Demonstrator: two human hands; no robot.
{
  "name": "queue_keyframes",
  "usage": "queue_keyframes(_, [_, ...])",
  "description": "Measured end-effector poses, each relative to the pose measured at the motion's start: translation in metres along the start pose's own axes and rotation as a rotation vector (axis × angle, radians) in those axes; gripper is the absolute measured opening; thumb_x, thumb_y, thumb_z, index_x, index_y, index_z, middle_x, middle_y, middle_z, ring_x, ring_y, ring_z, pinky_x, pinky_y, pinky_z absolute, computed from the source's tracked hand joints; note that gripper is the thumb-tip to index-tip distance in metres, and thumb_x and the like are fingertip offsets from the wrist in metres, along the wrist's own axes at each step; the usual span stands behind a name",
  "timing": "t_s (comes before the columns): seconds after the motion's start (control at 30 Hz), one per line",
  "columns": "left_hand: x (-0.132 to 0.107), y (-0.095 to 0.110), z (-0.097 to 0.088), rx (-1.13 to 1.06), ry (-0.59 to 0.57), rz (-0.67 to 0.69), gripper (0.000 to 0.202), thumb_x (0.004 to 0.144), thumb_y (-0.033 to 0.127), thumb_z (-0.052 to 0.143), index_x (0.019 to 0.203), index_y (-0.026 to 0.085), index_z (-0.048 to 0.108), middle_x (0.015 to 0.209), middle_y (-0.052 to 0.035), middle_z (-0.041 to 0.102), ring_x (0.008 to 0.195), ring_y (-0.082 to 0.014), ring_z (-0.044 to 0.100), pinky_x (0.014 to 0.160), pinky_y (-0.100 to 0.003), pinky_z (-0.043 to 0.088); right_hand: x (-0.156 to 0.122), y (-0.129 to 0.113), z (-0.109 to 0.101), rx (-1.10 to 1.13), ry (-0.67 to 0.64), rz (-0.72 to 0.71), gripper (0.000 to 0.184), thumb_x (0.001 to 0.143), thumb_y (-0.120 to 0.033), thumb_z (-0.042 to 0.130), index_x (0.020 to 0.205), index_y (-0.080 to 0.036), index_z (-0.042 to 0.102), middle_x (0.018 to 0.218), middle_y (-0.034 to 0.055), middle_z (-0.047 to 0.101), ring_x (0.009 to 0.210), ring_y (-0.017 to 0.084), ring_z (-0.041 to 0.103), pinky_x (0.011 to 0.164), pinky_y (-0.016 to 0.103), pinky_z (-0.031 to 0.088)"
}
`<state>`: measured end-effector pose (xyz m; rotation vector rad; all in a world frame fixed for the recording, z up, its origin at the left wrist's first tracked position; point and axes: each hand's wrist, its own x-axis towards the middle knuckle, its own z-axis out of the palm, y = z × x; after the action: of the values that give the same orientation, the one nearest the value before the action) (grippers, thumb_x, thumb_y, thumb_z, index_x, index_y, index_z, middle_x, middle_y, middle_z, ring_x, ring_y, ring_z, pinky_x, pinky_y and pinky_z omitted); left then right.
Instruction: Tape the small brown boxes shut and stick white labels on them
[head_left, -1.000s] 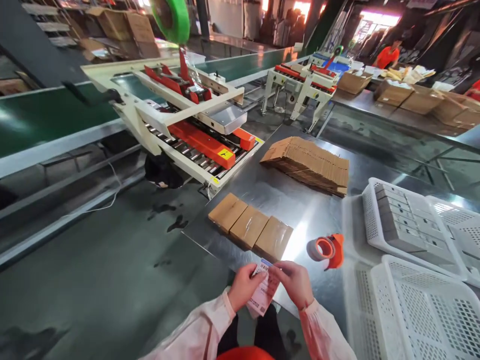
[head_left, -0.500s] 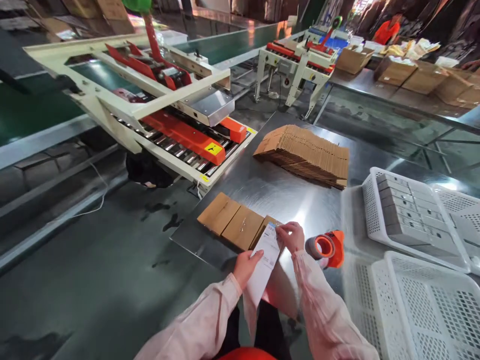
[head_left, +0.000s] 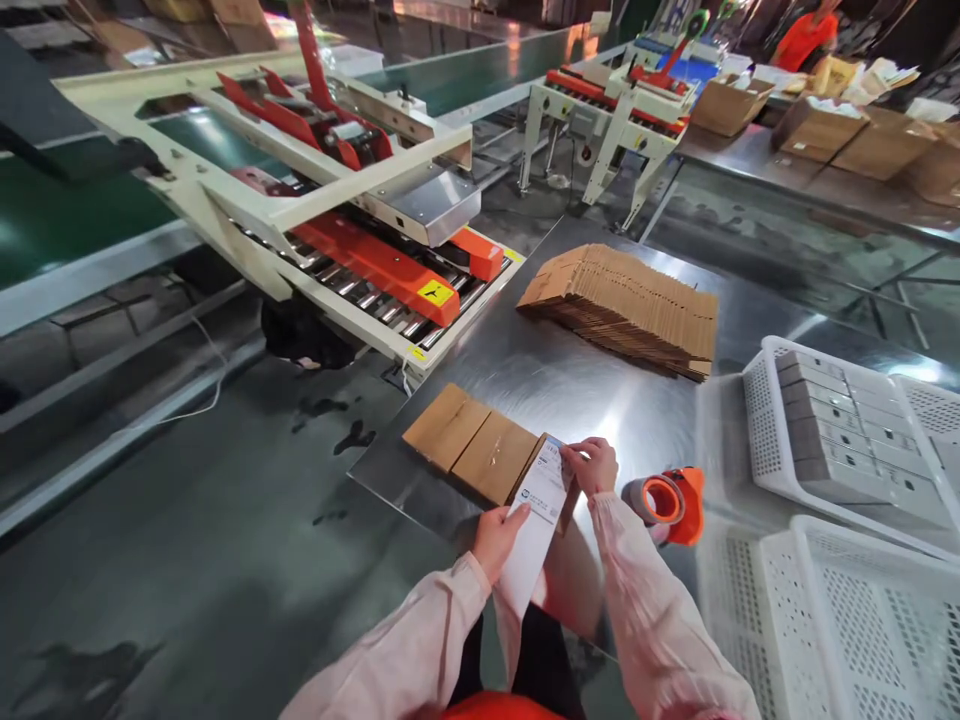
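Presently both of my hands hold a printed label [head_left: 541,510] over the nearest of three small sealed cartons [head_left: 491,455] lying in a row on the steel tabletop [head_left: 585,385]. My left hand [head_left: 495,535] pinches the label's lower left edge, its grip closed on the paper between thumb and fingertips; my right hand [head_left: 596,465] pins the upper end against the carton top, fingers together and pressing down on the sheet. The label lies slanted across the right-hand carton, its printed end touching the cardboard while its blank tail hangs toward me, off the tabletop edge. To lay such a label well, I judge that the top corner should be fixed first, the strip kept taut from below, and the paper then smoothed toward me so that no crease or bubble is trapped and the print sits square to the carton's edges. Just beside my right hand rests an orange tape dispenser [head_left: 670,502]. Farther back a stack of flattened cardboard blanks [head_left: 626,305] lies near the red-and-cream carton sealing machine [head_left: 360,240], and to my right white perforated baskets [head_left: 757,440] stand, one holding grey boxes [head_left: 832,425] in rows.
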<state>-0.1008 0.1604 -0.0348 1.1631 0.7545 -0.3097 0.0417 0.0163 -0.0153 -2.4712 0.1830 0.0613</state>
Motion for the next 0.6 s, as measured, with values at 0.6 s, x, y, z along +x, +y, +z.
queue_keyframes(0.6, [-0.003, -0.016, 0.001, 0.026, 0.033, 0.013, 0.065, 0.047, 0.076, 0.071, 0.061, 0.013, 0.063, 0.056, -0.0025, 0.06, 0.052, -0.0129, 0.049, 0.05, -0.025, 0.037, -0.001, 0.0, -0.003, -0.067, -0.029, -0.014, 0.019, 0.074, -0.039, 0.07, 0.08, -0.023, 0.078, 0.102, 0.007, 0.064, 0.099, 0.024, 0.055, 0.077, 0.035, 0.037])
